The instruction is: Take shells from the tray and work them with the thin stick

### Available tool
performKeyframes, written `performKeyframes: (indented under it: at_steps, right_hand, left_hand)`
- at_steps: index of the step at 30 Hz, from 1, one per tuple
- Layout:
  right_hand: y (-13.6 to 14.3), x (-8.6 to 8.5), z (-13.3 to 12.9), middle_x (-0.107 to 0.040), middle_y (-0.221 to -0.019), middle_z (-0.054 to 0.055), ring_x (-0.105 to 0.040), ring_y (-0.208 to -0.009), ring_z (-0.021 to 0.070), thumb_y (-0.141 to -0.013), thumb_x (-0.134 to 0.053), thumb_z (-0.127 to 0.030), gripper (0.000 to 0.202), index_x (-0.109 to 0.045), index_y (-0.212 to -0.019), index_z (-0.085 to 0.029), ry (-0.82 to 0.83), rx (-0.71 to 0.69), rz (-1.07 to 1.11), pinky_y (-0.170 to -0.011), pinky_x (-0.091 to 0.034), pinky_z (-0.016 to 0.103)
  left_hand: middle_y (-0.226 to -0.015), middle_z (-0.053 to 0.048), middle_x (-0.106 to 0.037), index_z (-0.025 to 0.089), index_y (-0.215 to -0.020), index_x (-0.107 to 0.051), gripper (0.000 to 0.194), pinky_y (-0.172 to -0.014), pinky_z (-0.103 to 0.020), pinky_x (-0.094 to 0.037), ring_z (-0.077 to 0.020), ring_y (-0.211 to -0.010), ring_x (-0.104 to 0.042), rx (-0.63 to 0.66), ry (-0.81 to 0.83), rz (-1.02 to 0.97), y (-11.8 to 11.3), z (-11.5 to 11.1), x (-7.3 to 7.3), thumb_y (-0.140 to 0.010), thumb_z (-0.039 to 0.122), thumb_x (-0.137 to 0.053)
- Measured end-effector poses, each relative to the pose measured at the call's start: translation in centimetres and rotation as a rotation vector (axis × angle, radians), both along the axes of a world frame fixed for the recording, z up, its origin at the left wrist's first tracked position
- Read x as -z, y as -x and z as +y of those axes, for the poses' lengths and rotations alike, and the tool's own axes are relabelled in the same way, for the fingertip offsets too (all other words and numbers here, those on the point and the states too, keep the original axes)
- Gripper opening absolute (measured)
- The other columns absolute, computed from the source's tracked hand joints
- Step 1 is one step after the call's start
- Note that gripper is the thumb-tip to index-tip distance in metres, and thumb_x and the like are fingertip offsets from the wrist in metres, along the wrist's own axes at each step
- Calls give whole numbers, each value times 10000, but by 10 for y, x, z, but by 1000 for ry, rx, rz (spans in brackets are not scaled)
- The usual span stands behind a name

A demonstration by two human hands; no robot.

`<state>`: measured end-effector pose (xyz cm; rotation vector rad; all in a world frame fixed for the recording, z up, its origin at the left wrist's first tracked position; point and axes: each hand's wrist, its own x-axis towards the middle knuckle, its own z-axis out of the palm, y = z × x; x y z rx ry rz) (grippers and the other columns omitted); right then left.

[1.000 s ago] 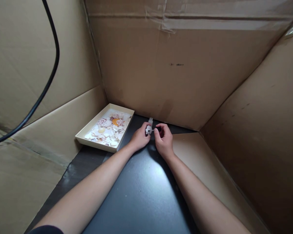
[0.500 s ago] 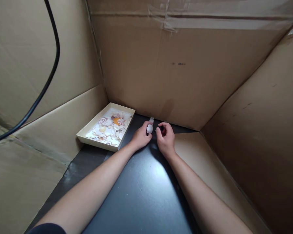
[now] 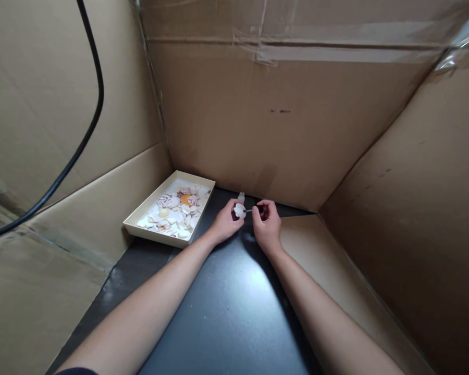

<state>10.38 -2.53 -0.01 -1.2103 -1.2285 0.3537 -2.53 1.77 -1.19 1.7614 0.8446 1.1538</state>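
My left hand (image 3: 227,221) is closed on a small white seashell (image 3: 239,210), pinched between thumb and fingers. My right hand (image 3: 268,224) grips a thin-stemmed brush (image 3: 249,210) by its dark cap, which the fingers partly cover. The brush's dark tip is at the right edge of the shell and seems to touch it. Just behind my left hand stands a small clear bottle (image 3: 241,196), its lower part hidden by the fingers. To the left, a shallow cream tray (image 3: 155,239) holds many pale shells, a few striped purple ones and an orange one.
A dark tabletop (image 3: 214,312) lies under my arms. Cardboard walls (image 3: 234,120) close in the back and both sides. A flat cardboard piece (image 3: 308,239) lies on the right. A black cable (image 3: 97,99) hangs at the left.
The brush has come out from my right hand toward the shell, and its stem now shows between the hands. The shell has turned slightly in my left hand. The view has shifted a little.
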Motion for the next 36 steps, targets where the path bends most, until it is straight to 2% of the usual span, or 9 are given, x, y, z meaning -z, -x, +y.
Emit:
performKeyframes:
  at_steps: [6,10,14,16,20,24,31,34,36]
  right_hand:
    - [0,-1,0,-496,-735,-24,-452,-637,116,-824,-532,-292,121,-515,-883,-189,-62,-56,32,-616,-379,245]
    - [0,-2,0,-497,-736,-27,-426,-616,111,-803,-543,-268,106,-511,-869,-192,-67,-14,27,-606,-368,244]
    - [1,-1,-1,-499,-744,-26,-434,-613,111,-804,-537,-269,107,-511,-877,-196,-81,-53,-4,-596,-370,242]
    - [1,-1,-2,-503,-755,-23,-432,-612,111,-796,-547,-266,115,-513,-880,-195,-74,-28,-26,-591,-368,242]
    - [0,1,0,-509,-761,-16,-441,-627,114,-829,-505,-286,110,-515,-888,-193,-92,-14,15,-606,-372,245]
    - [-1,2,2,-501,-739,-26,-420,-609,110,-805,-540,-295,128,-517,-876,-192,-44,11,18,-599,-364,243]
    - [0,3,3,-492,-719,-28,-437,-621,115,-813,-545,-315,148,-520,-890,-192,-33,-28,3,-602,-373,242]
    - [0,2,2,-502,-734,-22,-434,-619,115,-819,-535,-319,148,-520,-891,-191,-43,13,10,-603,-370,245]
    - [1,1,1,-502,-730,-20,-438,-627,117,-837,-508,-326,143,-520,-885,-191,-63,-10,17,-608,-369,247]
  left_hand:
    - [-837,-3,-563,172,-1026,-457,332,-704,-238,-447,-115,-738,-554,35,68,-30,-2,1,2,-732,196,-609]
    - [-825,1,-564,179,-1007,-465,321,-689,-240,-448,-117,-725,-552,-2,40,7,-1,3,4,-736,232,-628]
    - [-811,8,-553,184,-1002,-463,309,-658,-228,-436,-112,-705,-540,-2,31,14,-1,3,6,-750,253,-626]
    - [-807,10,-546,184,-1004,-460,316,-654,-227,-432,-111,-704,-536,-6,32,8,-1,3,5,-749,259,-631]
    - [-820,7,-532,182,-1001,-454,316,-680,-237,-430,-114,-727,-531,2,25,-7,-1,2,3,-741,232,-625]
    - [-860,0,-527,187,-995,-424,332,-695,-233,-415,-117,-768,-523,-26,-3,-22,0,2,1,-729,204,-620]
    - [-781,46,-418,207,-927,-340,359,-611,-205,-337,-83,-660,-426,-147,-23,76,2,-4,-7,-695,167,-611]
    - [-776,51,-407,213,-900,-318,373,-606,-208,-328,-81,-646,-424,-169,-20,94,1,-6,-9,-689,188,-625]
    - [-773,51,-417,213,-904,-320,372,-609,-213,-335,-85,-645,-431,-173,-27,111,0,-6,-9,-694,201,-628]
